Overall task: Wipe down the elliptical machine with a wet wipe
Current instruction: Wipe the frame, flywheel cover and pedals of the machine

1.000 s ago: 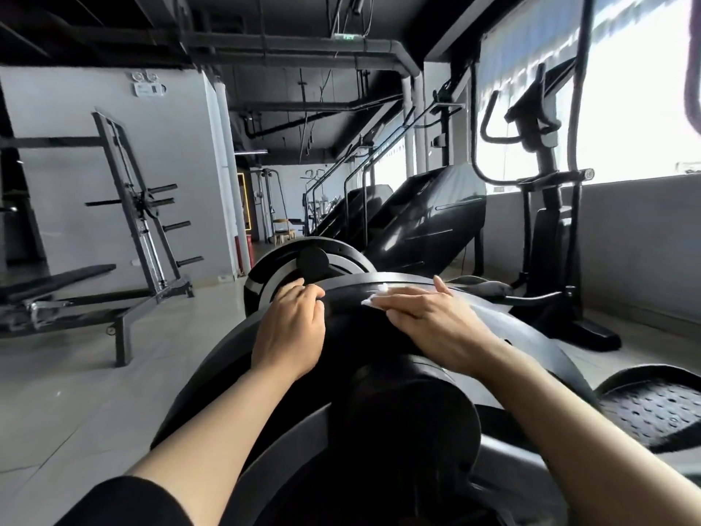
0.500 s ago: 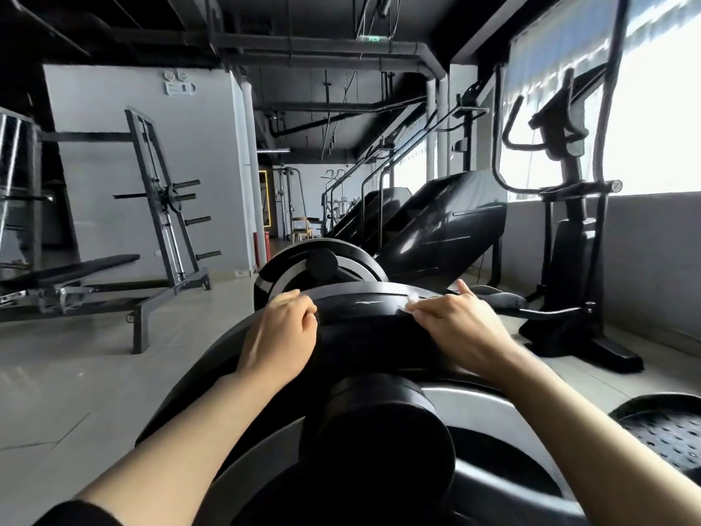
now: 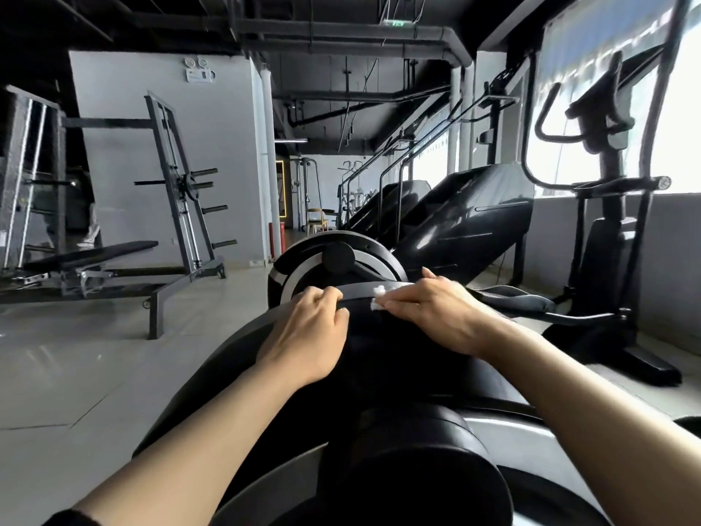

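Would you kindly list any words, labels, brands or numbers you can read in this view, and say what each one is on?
No text here can be read.
Green ceiling sign: lit, its characters too blurred to read.
White wall unit with two round lamps: no legible marking.
Elliptical machine under the hands: no brand or label visible.

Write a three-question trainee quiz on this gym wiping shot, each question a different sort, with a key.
1. True or false: the wet wipe lies under the fingers of the right hand.
2. Multiple choice: the left hand is A) raised in the air, B) resting with curled fingers on the elliptical's black housing, C) holding a spray bottle.
3. Fill in: the second elliptical machine stands on the person's ______ side, by the window.

Key: 1 true; 2 B; 3 right.
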